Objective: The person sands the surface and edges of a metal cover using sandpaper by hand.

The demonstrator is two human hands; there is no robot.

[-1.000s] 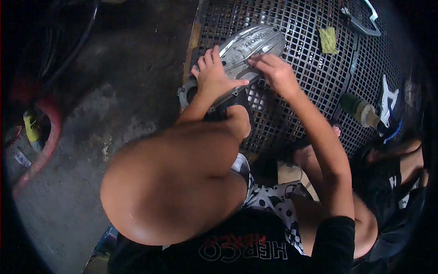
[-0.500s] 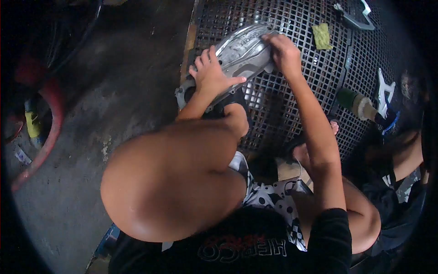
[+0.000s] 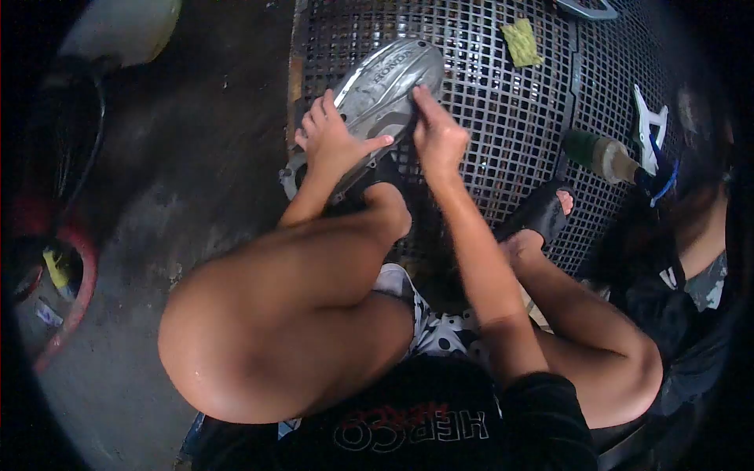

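A silver engine cover (image 3: 369, 93) with HONDA lettering lies tilted on the black grating, near my foot. My left hand (image 3: 330, 141) steadies its lower part, fingers spread over the left edge and thumb across toward the right edge. At the cover's right side is my right hand (image 3: 441, 141), its fingers folded together and the index fingertip pressed to the metal. A small dark patch shows at that fingertip; whether anything is pinched there is hidden.
Black grating (image 3: 487, 141) spreads ahead, bearing a yellow cloth (image 3: 521, 42), a green-and-tan bottle (image 3: 601, 157) and a white bracket (image 3: 650, 129). A red hose (image 3: 82, 271) curves over the dark floor at left. Another person's limb (image 3: 703, 239) appears at far right.
My right hand has slid from the cover's upper right side down toward me. My left hand stays on the cover. The whole view has shifted slightly.
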